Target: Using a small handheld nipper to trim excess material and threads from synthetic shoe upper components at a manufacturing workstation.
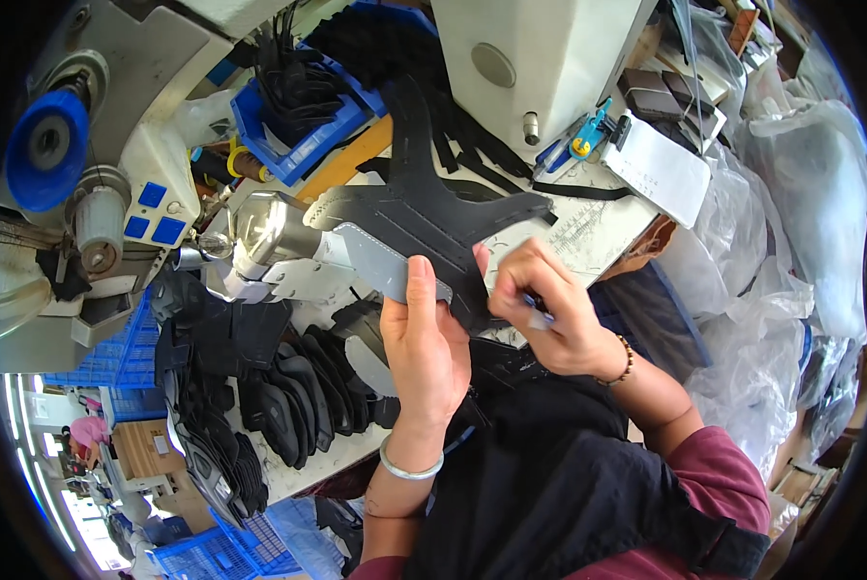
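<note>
My left hand (426,353) grips a flat black stitched piece (419,208) by its lower edge, thumb on top. The piece spreads into several arms and carries a grey panel (380,259) edged with stitching. Just right of it, my right hand (554,309) is closed, with its thumb beside the black edge. A small dark and pale thing shows between its curled fingers; mostly hidden, it cannot be made out. To the left, the shiny metal end of a sewing machine (264,232) is close to the piece's left edge.
Stacked black shaped pieces (293,401) lie left of my left hand. A blue bin (293,140) of black parts stands behind. Blue-handled snips (588,133) and a white notepad (658,172) lie at the back right. Clear plastic bags (752,338) crowd the right side.
</note>
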Available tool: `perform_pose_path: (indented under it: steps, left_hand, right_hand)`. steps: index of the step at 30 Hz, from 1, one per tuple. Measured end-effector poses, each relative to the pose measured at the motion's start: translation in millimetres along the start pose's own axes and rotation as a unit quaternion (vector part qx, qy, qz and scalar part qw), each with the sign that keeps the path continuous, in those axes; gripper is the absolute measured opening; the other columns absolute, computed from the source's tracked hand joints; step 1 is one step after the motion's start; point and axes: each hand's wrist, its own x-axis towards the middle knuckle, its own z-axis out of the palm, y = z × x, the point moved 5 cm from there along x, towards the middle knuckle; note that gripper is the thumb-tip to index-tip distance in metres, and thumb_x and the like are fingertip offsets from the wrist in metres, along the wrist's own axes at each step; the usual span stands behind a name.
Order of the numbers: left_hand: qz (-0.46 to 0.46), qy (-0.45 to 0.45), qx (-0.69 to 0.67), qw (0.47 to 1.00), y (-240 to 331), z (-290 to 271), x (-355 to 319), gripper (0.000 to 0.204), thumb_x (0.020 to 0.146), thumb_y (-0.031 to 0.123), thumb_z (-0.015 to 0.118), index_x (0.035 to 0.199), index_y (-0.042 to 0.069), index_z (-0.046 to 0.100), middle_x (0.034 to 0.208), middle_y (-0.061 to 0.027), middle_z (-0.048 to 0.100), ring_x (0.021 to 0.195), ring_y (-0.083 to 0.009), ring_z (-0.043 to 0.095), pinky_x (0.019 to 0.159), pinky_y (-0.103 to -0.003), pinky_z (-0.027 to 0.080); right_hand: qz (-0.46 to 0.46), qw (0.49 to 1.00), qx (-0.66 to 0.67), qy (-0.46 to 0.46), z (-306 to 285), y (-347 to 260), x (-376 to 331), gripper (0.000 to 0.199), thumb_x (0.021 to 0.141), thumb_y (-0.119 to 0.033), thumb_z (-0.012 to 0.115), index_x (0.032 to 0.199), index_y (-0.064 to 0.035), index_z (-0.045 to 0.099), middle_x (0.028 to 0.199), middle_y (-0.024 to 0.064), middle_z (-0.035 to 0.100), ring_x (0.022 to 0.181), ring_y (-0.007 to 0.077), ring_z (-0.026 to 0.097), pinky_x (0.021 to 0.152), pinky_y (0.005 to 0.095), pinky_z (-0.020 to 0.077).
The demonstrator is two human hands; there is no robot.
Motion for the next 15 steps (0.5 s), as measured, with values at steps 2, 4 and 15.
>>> perform_pose_path:
  steps: [2, 4, 15]
  left_hand:
    - [-0.004, -0.002, -0.009, 1.000, 1.2, -6.1, 6.9, 0.030, 0.095, 0.021, 0.043, 0.113, -0.002, 0.049, 0.107, -0.0094, 0.056, 0.097, -0.0176, 0.056, 0.090, -0.034, 0.046]
    - [-0.011, -0.006, -0.020, 1.000, 0.7, -7.7, 8.1, 0.030, 0.095, 0.021, 0.042, 0.113, -0.003, 0.048, 0.109, -0.0106, 0.055, 0.099, -0.0179, 0.056, 0.095, -0.035, 0.045]
    - [-0.013, -0.058, 0.014, 0.998, -2.0, 1.7, 2.3, 0.032, 0.096, 0.021, 0.040, 0.116, -0.003, 0.046, 0.110, -0.0118, 0.055, 0.100, -0.0203, 0.057, 0.090, -0.034, 0.047]
  right_hand:
    - [0.011, 0.996, 0.083, -0.036, -7.2, -3.1, -6.4, 0.020, 0.071, 0.005, 0.061, 0.089, -0.0004, 0.054, 0.079, 0.0070, 0.051, 0.065, 0.0183, 0.055, 0.055, 0.0253, 0.0429]
    - [0.037, 0.977, 0.204, -0.058, -10.5, -1.2, -14.7, 0.014, 0.075, 0.000, 0.064, 0.086, 0.0002, 0.057, 0.077, 0.0062, 0.051, 0.068, 0.0168, 0.054, 0.056, 0.0263, 0.0424]
    - [0.037, 0.993, -0.114, 0.017, 2.1, 0.4, -7.4, 0.030, 0.066, -0.002, 0.070, 0.094, -0.0057, 0.059, 0.084, 0.0068, 0.051, 0.064, 0.0205, 0.056, 0.050, 0.0297, 0.0452]
